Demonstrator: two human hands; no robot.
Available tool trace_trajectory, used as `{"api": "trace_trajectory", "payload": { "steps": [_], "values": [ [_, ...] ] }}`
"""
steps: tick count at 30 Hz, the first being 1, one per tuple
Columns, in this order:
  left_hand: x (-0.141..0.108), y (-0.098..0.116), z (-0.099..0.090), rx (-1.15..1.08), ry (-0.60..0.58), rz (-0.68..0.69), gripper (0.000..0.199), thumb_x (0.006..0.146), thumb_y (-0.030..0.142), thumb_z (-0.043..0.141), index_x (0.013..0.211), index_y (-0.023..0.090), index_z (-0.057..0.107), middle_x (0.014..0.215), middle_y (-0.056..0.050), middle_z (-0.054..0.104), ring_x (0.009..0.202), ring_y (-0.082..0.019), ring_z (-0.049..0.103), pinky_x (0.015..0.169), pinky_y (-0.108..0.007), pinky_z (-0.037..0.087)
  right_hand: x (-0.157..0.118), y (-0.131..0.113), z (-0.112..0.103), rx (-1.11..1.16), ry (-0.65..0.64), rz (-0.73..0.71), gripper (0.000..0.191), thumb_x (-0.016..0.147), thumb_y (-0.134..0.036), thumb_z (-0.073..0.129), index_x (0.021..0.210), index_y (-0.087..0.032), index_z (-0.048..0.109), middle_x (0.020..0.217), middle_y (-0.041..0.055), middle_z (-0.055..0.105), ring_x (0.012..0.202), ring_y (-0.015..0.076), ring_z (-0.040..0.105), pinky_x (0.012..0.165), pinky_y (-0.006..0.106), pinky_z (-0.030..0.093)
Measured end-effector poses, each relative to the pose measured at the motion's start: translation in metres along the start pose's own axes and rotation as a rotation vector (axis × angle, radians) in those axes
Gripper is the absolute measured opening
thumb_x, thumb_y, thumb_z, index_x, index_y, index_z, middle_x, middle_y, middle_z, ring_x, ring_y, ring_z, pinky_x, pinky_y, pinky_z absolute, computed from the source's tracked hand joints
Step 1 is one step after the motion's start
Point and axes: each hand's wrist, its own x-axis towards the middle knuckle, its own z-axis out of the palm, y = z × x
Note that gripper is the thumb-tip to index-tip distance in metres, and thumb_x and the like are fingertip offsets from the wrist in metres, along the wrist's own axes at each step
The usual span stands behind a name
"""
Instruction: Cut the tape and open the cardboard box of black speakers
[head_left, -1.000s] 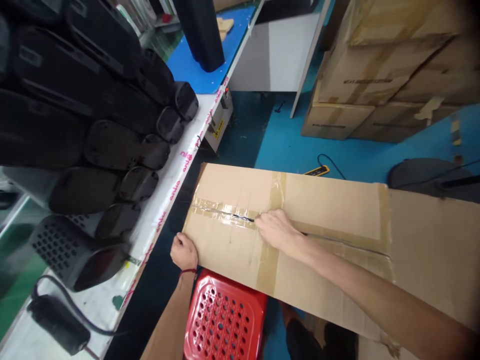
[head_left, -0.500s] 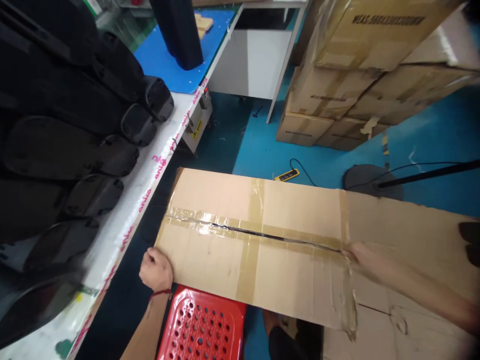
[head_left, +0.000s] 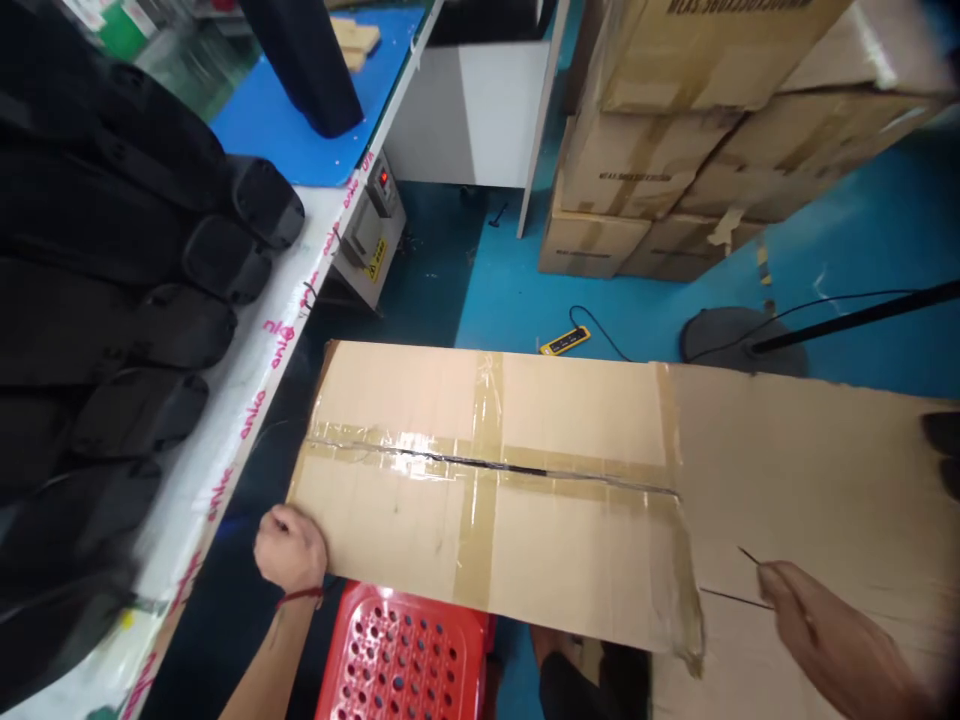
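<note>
A long cardboard box (head_left: 570,540) lies across the view, with clear tape over its middle seam and a crossing strip. The seam shows a dark slit at its centre. At the box's left end is my left hand (head_left: 291,548), closed in a fist against the lower left edge; what it holds, if anything, is hidden. Over the cardboard at the right, my right hand (head_left: 817,615) is pinched on a thin dark pointed tool (head_left: 748,555), whose tip points up and left, apart from the seam.
A red stool (head_left: 409,655) stands below the box. To the left, a white table (head_left: 255,385) carries many black cases. Stacked cartons (head_left: 637,165) are at the back right. A yellow power strip (head_left: 565,341) and a round stand base (head_left: 739,340) rest on the blue floor.
My right hand has moved from the seam's right end down and to the right, and the thin tool now shows. My left hand stays at the box's left edge. The view has shifted slightly.
</note>
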Motion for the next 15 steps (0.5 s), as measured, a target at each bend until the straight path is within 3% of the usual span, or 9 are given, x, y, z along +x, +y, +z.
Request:
{"api": "trace_trajectory", "payload": {
  "steps": [2,4,6,8,10,12,15],
  "values": [
    [0.001,0.007,-0.007,-0.004,0.034,0.187,0.041,0.098,0.034,0.039,0.12,0.005,0.059,0.101,-0.017,0.063,0.095,-0.027,0.059,0.084,-0.045,0.047,-0.005,-0.024,0.041,0.007,0.074,-0.052,0.062,0.095,-0.074,0.031,0.086,-0.019,0.06,0.09,0.0093,0.061,0.08,0.019,0.056,0.069,0.033,0.047],
    [-0.006,0.024,-0.017,-0.032,0.006,0.449,0.049,0.098,0.037,0.037,0.124,0.002,0.058,0.121,-0.026,0.059,0.115,-0.035,0.054,0.096,-0.054,0.042,-0.002,-0.048,0.075,0.036,0.197,-0.054,0.064,0.099,-0.069,0.027,0.09,-0.013,0.057,0.107,0.0135,0.057,0.105,0.0232,0.054,0.09,0.042,0.047],
    [-0.026,0.048,-0.025,-0.072,-0.103,0.743,0.045,0.098,0.038,0.037,0.118,0.008,0.064,0.126,-0.022,0.06,0.119,-0.033,0.053,0.102,-0.051,0.04,0.002,-0.063,0.095,0.068,0.293,-0.029,0.063,0.102,-0.065,0.025,0.091,-0.01,0.054,0.113,0.0156,0.053,0.114,0.0248,0.05,0.099,0.046,0.043],
    [-0.058,0.075,-0.028,-0.102,-0.229,0.98,0.041,0.1,0.037,0.037,0.12,0.015,0.065,0.128,-0.015,0.061,0.119,-0.025,0.054,0.104,-0.042,0.04,0.004,-0.068,0.102,0.096,0.335,-0.012,0.064,0.103,-0.066,0.024,0.096,-0.01,0.054,0.119,0.0163,0.052,0.118,0.0249,0.048,0.103,0.047,0.041],
    [-0.088,0.099,-0.027,-0.101,-0.265,1.06,0.049,0.098,0.045,0.044,0.125,0.009,0.062,0.131,-0.021,0.056,0.127,-0.033,0.046,0.108,-0.049,0.035,0.003,-0.067,0.101,0.121,0.344,-0.003,0.067,0.101,-0.07,0.025,0.095,-0.01,0.055,0.118,0.0161,0.052,0.118,0.0252,0.048,0.105,0.048,0.04],
    [-0.103,0.12,-0.027,-0.086,-0.318,1.103,0.048,0.098,0.045,0.046,0.122,0.009,0.064,0.126,-0.021,0.059,0.123,-0.034,0.047,0.106,-0.051,0.035,0.003,-0.066,0.1,0.149,0.341,0.014,0.068,0.099,-0.073,0.027,0.09,-0.011,0.055,0.116,0.0156,0.052,0.118,0.0256,0.048,0.105,0.049,0.039],
    [-0.095,0.148,-0.04,-0.059,-0.437,1.159,0.043,0.099,0.047,0.043,0.1,0.013,0.07,0.107,-0.014,0.069,0.104,-0.029,0.058,0.096,-0.046,0.041,0.003,-0.067,0.099,0.226,0.337,0.052,0.07,0.096,-0.077,0.031,0.088,-0.011,0.055,0.116,0.0149,0.052,0.118,0.0257,0.047,0.107,0.05,0.036]
  ]
}}
